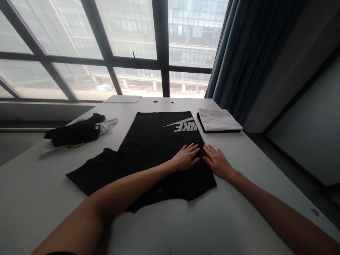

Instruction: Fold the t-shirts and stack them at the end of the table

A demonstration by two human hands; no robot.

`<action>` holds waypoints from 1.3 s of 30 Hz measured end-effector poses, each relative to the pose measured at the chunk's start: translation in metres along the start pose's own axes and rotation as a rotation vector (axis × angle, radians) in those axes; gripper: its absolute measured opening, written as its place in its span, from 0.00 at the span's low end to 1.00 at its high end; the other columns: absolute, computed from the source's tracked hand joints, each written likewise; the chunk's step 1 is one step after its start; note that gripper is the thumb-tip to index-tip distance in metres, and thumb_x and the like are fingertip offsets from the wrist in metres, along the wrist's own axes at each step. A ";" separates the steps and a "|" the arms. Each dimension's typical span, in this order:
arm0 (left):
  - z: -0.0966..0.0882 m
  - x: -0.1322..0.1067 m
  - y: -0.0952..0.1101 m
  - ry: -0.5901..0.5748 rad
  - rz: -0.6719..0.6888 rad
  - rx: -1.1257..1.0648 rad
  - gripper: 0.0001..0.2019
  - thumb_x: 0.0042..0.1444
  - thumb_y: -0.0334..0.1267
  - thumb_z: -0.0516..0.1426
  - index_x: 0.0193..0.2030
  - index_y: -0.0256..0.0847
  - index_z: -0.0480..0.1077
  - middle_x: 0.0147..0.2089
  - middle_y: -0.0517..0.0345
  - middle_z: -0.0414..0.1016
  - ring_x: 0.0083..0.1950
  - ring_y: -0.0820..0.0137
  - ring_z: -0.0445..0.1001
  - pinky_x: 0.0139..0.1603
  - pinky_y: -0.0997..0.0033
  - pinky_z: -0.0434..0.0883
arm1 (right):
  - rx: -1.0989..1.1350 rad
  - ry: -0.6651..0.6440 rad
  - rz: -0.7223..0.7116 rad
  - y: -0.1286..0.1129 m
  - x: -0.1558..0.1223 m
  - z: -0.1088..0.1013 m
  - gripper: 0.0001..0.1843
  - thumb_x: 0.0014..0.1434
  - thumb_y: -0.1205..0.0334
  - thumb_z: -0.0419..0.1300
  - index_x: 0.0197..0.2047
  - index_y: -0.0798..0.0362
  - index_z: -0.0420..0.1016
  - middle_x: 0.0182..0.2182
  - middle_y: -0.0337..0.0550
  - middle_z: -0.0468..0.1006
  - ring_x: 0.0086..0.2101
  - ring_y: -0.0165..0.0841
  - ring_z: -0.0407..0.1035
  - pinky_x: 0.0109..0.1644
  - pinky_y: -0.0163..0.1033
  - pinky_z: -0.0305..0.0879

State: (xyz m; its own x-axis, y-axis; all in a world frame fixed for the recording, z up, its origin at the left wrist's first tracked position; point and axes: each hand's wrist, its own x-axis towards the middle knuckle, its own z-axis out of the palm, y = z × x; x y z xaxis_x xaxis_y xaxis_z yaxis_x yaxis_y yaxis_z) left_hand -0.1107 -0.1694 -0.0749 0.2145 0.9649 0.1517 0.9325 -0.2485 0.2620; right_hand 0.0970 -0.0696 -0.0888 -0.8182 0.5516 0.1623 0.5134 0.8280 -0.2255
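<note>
A black T-shirt [148, 148] with a white logo lies spread on the white table [239, 198], its right side folded in to a straight edge. My left hand [186, 157] rests flat on the shirt near that right edge, fingers stretched out. My right hand [217, 162] lies flat beside it on the same edge, fingers spread, partly on the shirt and partly over the table. Neither hand holds anything.
A folded white garment on a folded black one [218, 120] sits at the back right. A heap of black, white and yellow clothes [77, 134] lies at the left. A sheet of paper [122, 99] lies by the window. A blue curtain [239, 60] hangs at the right.
</note>
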 end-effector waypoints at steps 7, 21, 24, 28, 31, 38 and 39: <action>0.001 0.001 -0.004 0.012 -0.046 0.031 0.31 0.69 0.55 0.46 0.73 0.42 0.56 0.76 0.50 0.51 0.77 0.58 0.46 0.75 0.50 0.47 | 0.013 0.021 0.018 -0.002 0.000 -0.001 0.32 0.72 0.46 0.42 0.74 0.51 0.53 0.72 0.50 0.54 0.71 0.44 0.45 0.71 0.63 0.43; -0.002 -0.001 -0.002 -0.029 -0.038 0.030 0.36 0.67 0.58 0.48 0.75 0.40 0.51 0.77 0.48 0.47 0.78 0.56 0.44 0.75 0.49 0.45 | 0.007 -0.013 -0.022 -0.002 -0.001 0.000 0.34 0.71 0.45 0.46 0.74 0.51 0.53 0.72 0.48 0.52 0.71 0.43 0.44 0.72 0.60 0.43; -0.003 -0.001 -0.001 -0.035 -0.034 0.035 0.38 0.66 0.60 0.49 0.75 0.40 0.51 0.77 0.47 0.46 0.78 0.56 0.43 0.74 0.48 0.45 | 0.001 0.009 0.016 -0.001 0.000 0.002 0.35 0.71 0.45 0.45 0.74 0.54 0.54 0.72 0.51 0.53 0.71 0.43 0.44 0.72 0.59 0.43; -0.003 -0.001 0.000 -0.032 -0.030 0.046 0.38 0.66 0.60 0.49 0.75 0.40 0.50 0.77 0.48 0.45 0.78 0.55 0.43 0.74 0.47 0.45 | 0.029 0.063 0.014 0.000 0.000 0.000 0.34 0.71 0.46 0.45 0.74 0.55 0.53 0.72 0.53 0.52 0.71 0.43 0.44 0.72 0.59 0.45; -0.002 -0.001 -0.001 -0.033 -0.035 0.042 0.38 0.66 0.60 0.48 0.76 0.41 0.49 0.77 0.48 0.46 0.78 0.55 0.43 0.75 0.48 0.44 | 0.043 0.035 -0.079 -0.001 -0.001 -0.002 0.35 0.71 0.45 0.46 0.74 0.52 0.52 0.72 0.51 0.52 0.72 0.42 0.42 0.72 0.60 0.42; 0.001 0.000 -0.004 -0.014 -0.054 0.034 0.41 0.65 0.62 0.49 0.75 0.36 0.50 0.78 0.42 0.38 0.78 0.56 0.37 0.75 0.49 0.44 | 0.054 0.057 -0.003 -0.001 -0.001 -0.001 0.34 0.71 0.47 0.45 0.74 0.55 0.53 0.72 0.53 0.53 0.71 0.42 0.44 0.72 0.59 0.44; 0.001 0.001 -0.005 -0.017 -0.058 0.027 0.41 0.65 0.62 0.49 0.75 0.36 0.50 0.78 0.42 0.39 0.78 0.56 0.37 0.75 0.49 0.44 | 0.063 0.076 0.004 -0.001 0.000 -0.001 0.34 0.72 0.47 0.44 0.74 0.55 0.52 0.72 0.53 0.52 0.71 0.42 0.44 0.72 0.59 0.44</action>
State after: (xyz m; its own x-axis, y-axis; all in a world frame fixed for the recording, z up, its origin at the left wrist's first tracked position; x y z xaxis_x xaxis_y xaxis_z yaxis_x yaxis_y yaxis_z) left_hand -0.1145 -0.1671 -0.0772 0.1642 0.9790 0.1206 0.9509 -0.1896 0.2445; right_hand 0.0971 -0.0707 -0.0874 -0.7929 0.5630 0.2331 0.4973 0.8190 -0.2863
